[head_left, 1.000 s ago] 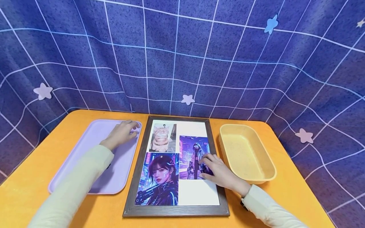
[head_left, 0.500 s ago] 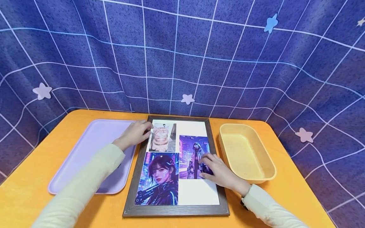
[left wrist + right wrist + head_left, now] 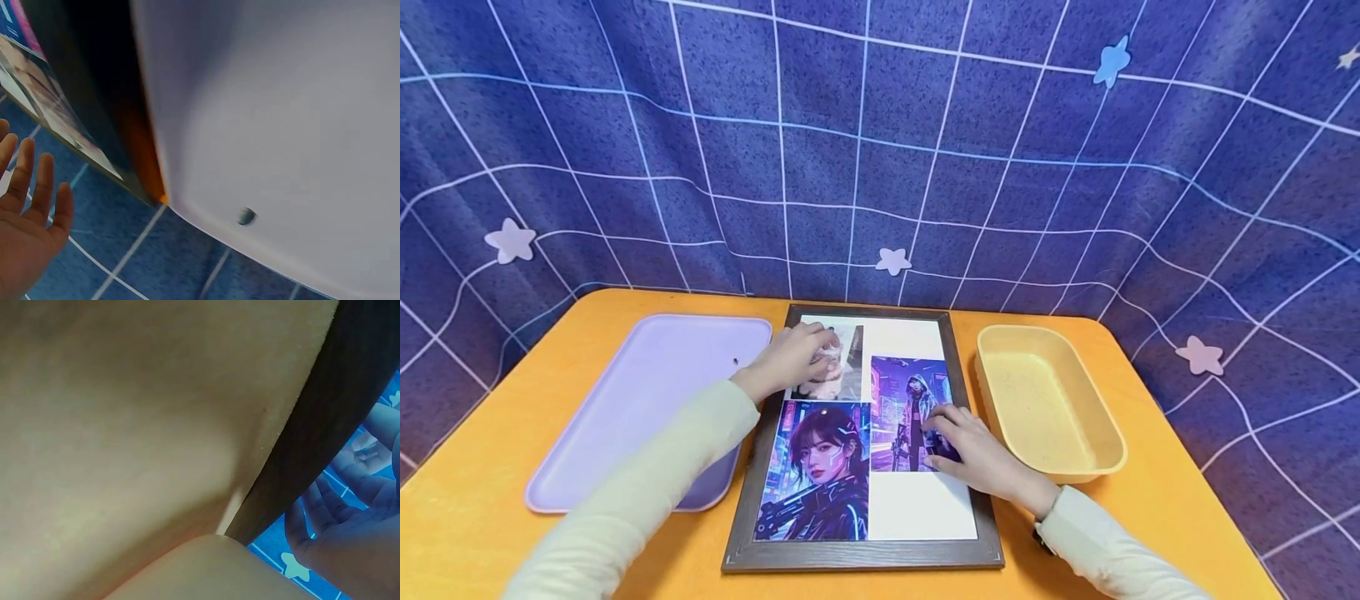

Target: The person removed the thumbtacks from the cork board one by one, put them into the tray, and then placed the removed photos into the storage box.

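My left hand (image 3: 793, 357) is over the cat photo (image 3: 852, 379), hiding much of it. Its fingers look loosely spread in the left wrist view; whether something small sits at the hidden thumb is unclear. With its fingertips, my right hand (image 3: 973, 446) rests on the lower right of a hooded-figure picture (image 3: 895, 400). Below the cat photo lies a portrait picture (image 3: 812, 475) with a small shiny dot at its top. All three pictures lie on a white board in a dark frame (image 3: 865, 556). A small dark round piece (image 3: 247, 217) sits on the lilac tray (image 3: 647, 392).
Right of the frame stands a yellow basin (image 3: 1048, 404), close to my right wrist. The tray lies left of the frame, beneath my left forearm. Orange tabletop (image 3: 467, 517) surrounds them, and a blue gridded curtain (image 3: 820, 167) with stars hangs behind.
My left hand has moved right from over the tray, across the frame's left edge, to the cat photo. The small dark piece on the tray has come into sight. My right hand stays put.
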Action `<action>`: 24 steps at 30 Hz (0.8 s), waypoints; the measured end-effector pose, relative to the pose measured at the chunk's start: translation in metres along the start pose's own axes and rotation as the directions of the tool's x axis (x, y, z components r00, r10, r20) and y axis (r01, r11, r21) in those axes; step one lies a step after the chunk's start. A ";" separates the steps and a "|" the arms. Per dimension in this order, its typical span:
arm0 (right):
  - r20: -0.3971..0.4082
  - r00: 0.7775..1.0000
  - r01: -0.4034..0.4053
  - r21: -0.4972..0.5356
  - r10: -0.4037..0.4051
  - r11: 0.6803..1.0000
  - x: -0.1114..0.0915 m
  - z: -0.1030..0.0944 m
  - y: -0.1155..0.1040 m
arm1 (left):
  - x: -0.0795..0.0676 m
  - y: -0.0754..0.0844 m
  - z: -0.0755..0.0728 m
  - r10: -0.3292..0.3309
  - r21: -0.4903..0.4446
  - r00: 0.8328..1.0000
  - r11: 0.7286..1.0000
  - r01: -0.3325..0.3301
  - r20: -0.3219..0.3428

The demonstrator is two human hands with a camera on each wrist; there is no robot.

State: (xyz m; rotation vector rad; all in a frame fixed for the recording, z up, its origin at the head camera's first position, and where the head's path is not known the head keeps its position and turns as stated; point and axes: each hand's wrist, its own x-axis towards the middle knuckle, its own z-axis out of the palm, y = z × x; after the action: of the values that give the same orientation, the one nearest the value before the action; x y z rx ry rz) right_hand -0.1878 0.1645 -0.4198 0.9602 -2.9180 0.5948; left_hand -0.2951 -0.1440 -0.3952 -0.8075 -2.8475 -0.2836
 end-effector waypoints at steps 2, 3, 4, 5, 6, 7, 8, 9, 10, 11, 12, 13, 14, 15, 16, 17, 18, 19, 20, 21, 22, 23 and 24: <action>0.002 1.000 -0.002 0.001 0.002 1.000 0.000 0.000 0.000 | 0.003 0.005 0.002 0.012 0.005 1.000 1.000 -0.012 0.002; 0.001 1.000 -0.002 0.001 0.002 1.000 0.000 0.000 0.000 | 0.005 0.008 0.003 0.019 0.005 1.000 1.000 -0.019 0.000; 0.001 1.000 -0.002 -0.001 0.002 1.000 0.000 0.000 0.000 | 0.006 0.010 0.004 0.024 0.006 1.000 1.000 -0.024 0.001; 0.000 1.000 -0.001 -0.003 0.001 1.000 0.000 0.000 0.000 | 0.007 0.013 0.004 0.029 0.003 1.000 1.000 -0.029 0.004; -0.003 1.000 0.004 -0.007 -0.004 1.000 0.000 0.000 0.000 | 0.008 0.016 0.005 0.035 0.001 0.999 0.999 -0.035 0.009; -0.005 1.000 0.006 -0.009 -0.006 1.000 0.000 0.000 0.000 | 0.009 0.019 0.006 0.040 0.002 0.999 0.999 -0.040 0.014; -0.008 1.000 0.008 -0.012 -0.008 1.000 -0.001 0.000 0.000 | 0.010 0.021 0.006 0.044 0.001 0.999 0.999 -0.044 0.019; -0.012 1.000 0.012 -0.015 -0.012 1.000 -0.001 0.001 0.000 | 0.012 0.024 0.007 0.045 0.000 0.999 0.999 -0.045 0.028; -0.016 1.000 0.016 -0.018 -0.016 1.000 -0.001 0.001 0.000 | 0.012 0.027 0.008 0.049 0.001 0.998 0.999 -0.049 0.032; -0.019 1.000 0.018 -0.020 -0.019 1.000 -0.001 0.001 0.000 | 0.013 0.029 0.009 0.052 -0.002 0.998 0.999 -0.052 0.035; -0.021 1.000 0.022 -0.021 -0.022 1.000 -0.001 0.001 0.000 | 0.014 0.031 0.010 0.055 0.000 0.998 0.998 -0.055 0.037; -0.022 1.000 0.022 -0.020 -0.022 1.000 -0.001 0.001 0.000 | 0.015 0.033 0.011 0.058 0.002 0.998 0.998 -0.058 0.040; -0.024 0.999 0.025 -0.023 -0.026 0.999 -0.001 0.001 0.000 | 0.016 0.035 0.013 0.060 0.004 0.997 0.998 -0.060 0.043; -0.022 0.999 0.023 -0.023 -0.024 0.999 -0.001 0.001 0.000 | 0.016 0.037 0.014 0.065 0.003 0.997 0.998 -0.066 0.045; -0.019 1.000 0.021 -0.023 -0.021 1.000 -0.001 0.001 0.000 | 0.017 0.039 0.015 0.071 0.005 0.996 0.997 -0.071 0.045; -0.015 1.000 0.017 -0.021 -0.017 1.000 -0.001 0.001 0.000 | 0.018 0.041 0.016 0.074 0.003 0.996 0.997 -0.074 0.049; -0.010 1.000 0.012 -0.020 -0.013 1.000 -0.001 0.001 0.000 | 0.019 0.042 0.017 0.074 0.006 0.996 0.997 -0.075 0.053; -0.006 1.000 0.007 -0.017 -0.007 1.000 -0.001 0.000 0.000 | 0.021 0.044 0.018 0.077 0.009 0.996 0.997 -0.078 0.053; -0.001 1.000 0.002 -0.015 -0.002 1.000 -0.001 0.000 0.000 | 0.022 0.045 0.019 0.080 0.010 0.995 0.997 -0.081 0.053; 0.004 1.000 -0.004 -0.008 0.004 1.000 -0.001 0.000 0.000 | 0.023 0.047 0.019 0.082 0.009 0.995 0.997 -0.083 0.052; 0.006 1.000 -0.005 -0.005 0.005 1.000 -0.001 0.000 0.000 | 0.024 0.048 0.020 0.081 0.015 0.995 0.997 -0.082 0.053; 0.009 1.000 -0.006 -0.003 0.006 1.000 -0.001 -0.001 0.000 | 0.025 0.050 0.021 0.079 0.017 0.995 0.997 -0.080 0.057; 0.009 1.000 -0.005 -0.001 0.005 1.000 -0.001 -0.001 0.000 | 0.027 0.051 0.022 0.077 0.023 0.995 0.997 -0.079 0.062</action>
State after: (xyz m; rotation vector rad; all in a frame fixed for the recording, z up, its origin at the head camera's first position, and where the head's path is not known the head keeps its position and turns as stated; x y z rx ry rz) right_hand -0.1871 0.1649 -0.4190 0.9584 -2.9292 0.5902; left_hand -0.2927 -0.0832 -0.4039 -0.9355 -2.8605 -0.2162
